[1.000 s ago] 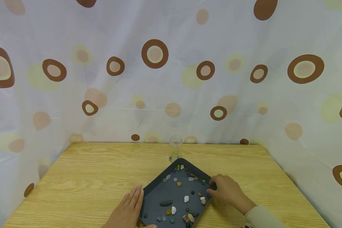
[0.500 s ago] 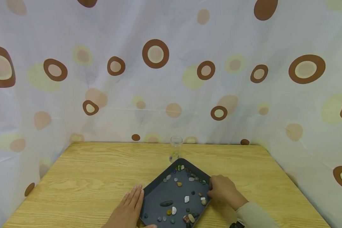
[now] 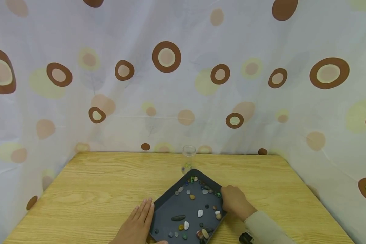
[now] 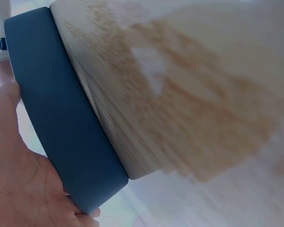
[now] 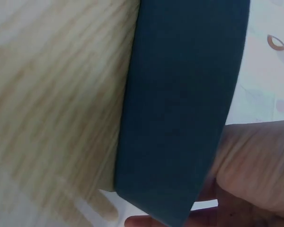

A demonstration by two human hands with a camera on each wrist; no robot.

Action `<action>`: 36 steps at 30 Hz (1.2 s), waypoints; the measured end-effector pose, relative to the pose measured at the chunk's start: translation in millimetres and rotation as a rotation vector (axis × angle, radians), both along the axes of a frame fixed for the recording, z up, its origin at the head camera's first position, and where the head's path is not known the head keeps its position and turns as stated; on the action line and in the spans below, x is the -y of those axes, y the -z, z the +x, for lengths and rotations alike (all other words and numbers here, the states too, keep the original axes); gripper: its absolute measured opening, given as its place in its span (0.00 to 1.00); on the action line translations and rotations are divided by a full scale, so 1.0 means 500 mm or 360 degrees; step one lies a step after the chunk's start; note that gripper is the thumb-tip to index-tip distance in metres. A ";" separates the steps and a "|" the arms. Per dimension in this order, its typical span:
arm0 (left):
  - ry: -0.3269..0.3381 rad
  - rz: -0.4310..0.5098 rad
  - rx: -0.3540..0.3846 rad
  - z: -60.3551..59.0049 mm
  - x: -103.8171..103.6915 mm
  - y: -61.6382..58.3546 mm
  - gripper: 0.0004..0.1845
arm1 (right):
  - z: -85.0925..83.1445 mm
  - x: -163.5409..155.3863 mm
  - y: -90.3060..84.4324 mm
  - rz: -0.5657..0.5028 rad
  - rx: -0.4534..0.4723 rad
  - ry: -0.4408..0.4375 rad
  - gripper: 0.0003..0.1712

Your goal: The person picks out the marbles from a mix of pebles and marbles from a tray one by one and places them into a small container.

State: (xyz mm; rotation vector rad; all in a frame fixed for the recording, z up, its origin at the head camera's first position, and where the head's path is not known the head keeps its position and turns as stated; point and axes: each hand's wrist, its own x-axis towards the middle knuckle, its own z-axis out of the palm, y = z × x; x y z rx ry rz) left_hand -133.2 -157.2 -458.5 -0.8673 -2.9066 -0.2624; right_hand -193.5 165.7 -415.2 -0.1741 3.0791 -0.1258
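A dark grey, shallow tray point(image 3: 167, 206) lies cornerwise on the table, with many small stones scattered inside. My left hand point(image 3: 136, 222) rests along its left corner, fingers straight against the outer wall, thumb by the near side. In the left wrist view the tray's outer wall point(image 4: 66, 104) stands beside my left hand point(image 4: 19, 170). At the right corner my right hand point(image 3: 234, 202) grips the rim with curled fingers. The right wrist view has the wall point(image 5: 180, 94) partly in front of that hand point(image 5: 255, 179). The tray's near end is cut off in the head view.
A clear jar point(image 3: 188, 159) with a few coloured pieces at its bottom stands just behind the tray's far corner. The wooden table point(image 3: 109, 183) ends at a patterned curtain point(image 3: 183, 84) at the back and sides. A black object point(image 3: 245, 238) shows below the right sleeve.
My right hand has closed round the tray's right corner and shifted slightly left, its forearm swinging inward. Left hand, tray and jar stay where they were.
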 end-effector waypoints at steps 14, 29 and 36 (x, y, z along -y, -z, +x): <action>0.0007 0.0014 0.0009 0.001 0.001 -0.004 0.57 | -0.006 0.009 -0.003 0.0147 0.0023 0.0016 0.13; -0.0018 0.0017 0.0044 0.000 -0.001 -0.006 0.57 | -0.013 0.004 -0.044 0.0104 -0.0099 -0.0086 0.09; -0.0006 0.0009 0.0039 0.000 -0.003 -0.003 0.57 | -0.016 0.010 -0.092 -0.0107 -0.0195 -0.0197 0.14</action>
